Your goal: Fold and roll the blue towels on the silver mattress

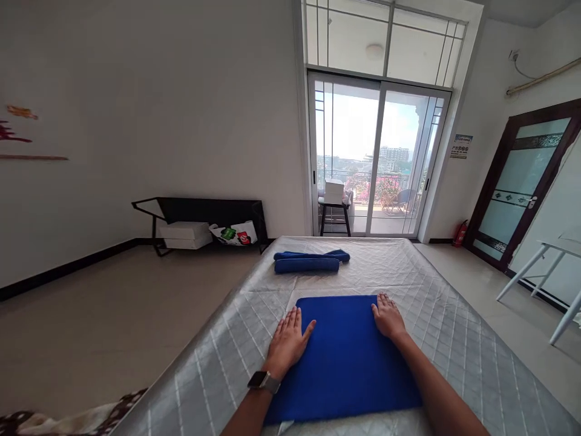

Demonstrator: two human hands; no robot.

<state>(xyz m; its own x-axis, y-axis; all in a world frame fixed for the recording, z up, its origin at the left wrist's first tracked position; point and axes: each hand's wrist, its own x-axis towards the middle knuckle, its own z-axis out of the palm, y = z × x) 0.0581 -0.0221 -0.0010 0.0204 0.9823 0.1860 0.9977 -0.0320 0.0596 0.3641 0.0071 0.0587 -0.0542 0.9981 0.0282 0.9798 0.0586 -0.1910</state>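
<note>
A blue cloth (345, 363) lies flat on a silvery quilted mattress (240, 339). My left hand (288, 340) rests palm down on the cloth's left edge near its far corner, thumb spread away from the fingers. A watch is on that wrist. On the far right corner of the cloth lies my right hand (388, 316), palm down with fingers stretched forward. Neither hand grips anything. Beyond them, rolled blue cloths (307, 264) sit side by side toward the far end of the mattress.
A black bench (211, 211) with white boxes (185, 235) and a bag (235, 234) stands by the left wall. Sliding glass doors (374, 157) are ahead. At the right are a white-legged table (559, 245) and a fire extinguisher (460, 234). A patterned blanket (86, 418) lies lower left.
</note>
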